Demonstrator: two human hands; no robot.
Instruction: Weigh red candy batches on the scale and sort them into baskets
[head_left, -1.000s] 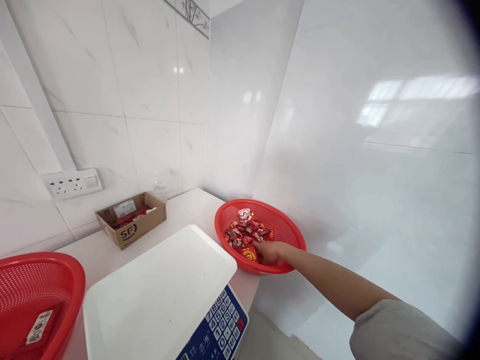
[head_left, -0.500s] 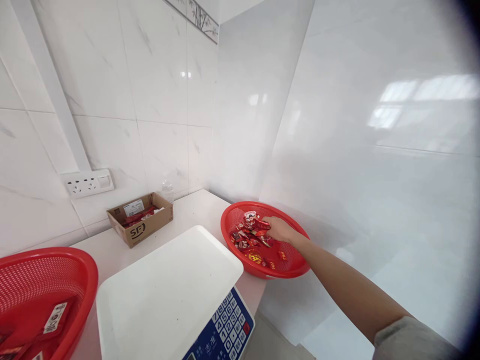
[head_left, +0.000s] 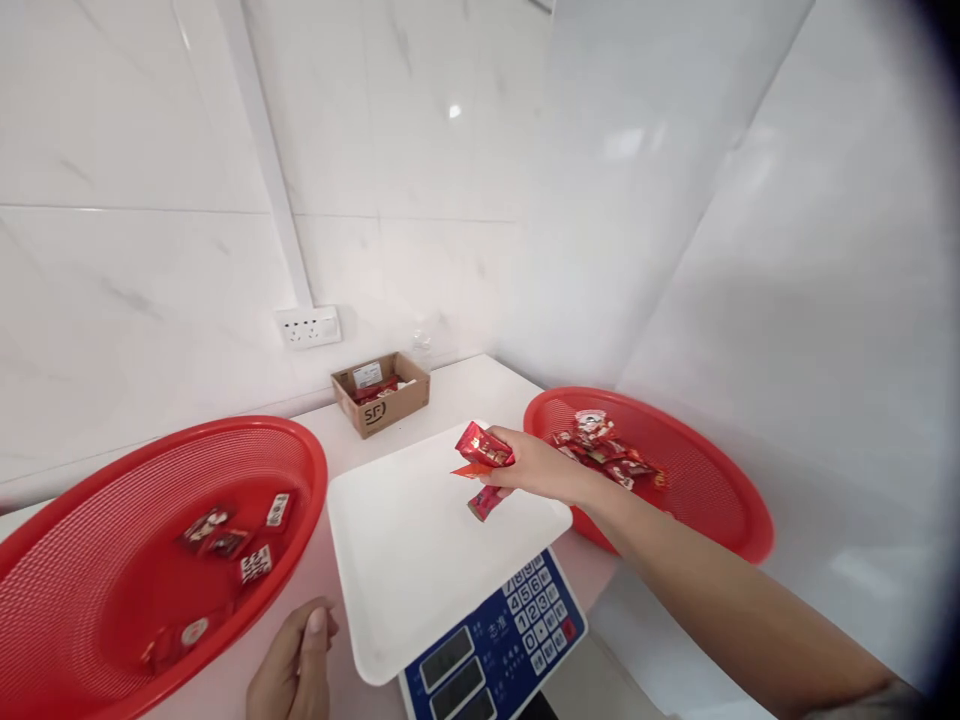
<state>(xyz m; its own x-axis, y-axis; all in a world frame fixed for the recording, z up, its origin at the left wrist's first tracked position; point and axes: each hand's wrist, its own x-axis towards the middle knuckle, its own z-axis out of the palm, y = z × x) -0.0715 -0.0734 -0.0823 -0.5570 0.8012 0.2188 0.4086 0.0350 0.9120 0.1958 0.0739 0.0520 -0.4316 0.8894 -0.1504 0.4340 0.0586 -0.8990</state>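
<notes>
My right hand hovers over the white pan of the scale, fingers closed around a few red snack packets. They hang just above the pan. Behind that hand, at the right, a red basket holds a pile of similar red packets. My left hand rests at the bottom edge near the scale's left corner, fingers curled with the thumb up; nothing shows in it. Beside it the large red basket at the left holds several packets.
The scale has a blue keypad and displays at its front. A small cardboard box with red packets stands at the back by the tiled wall, below a power socket. White walls close the counter at the back and right.
My right hand left the right basket with a few packets and moved left over the scale pan. The view swung left and down, bringing my left hand and the left basket into sight.
</notes>
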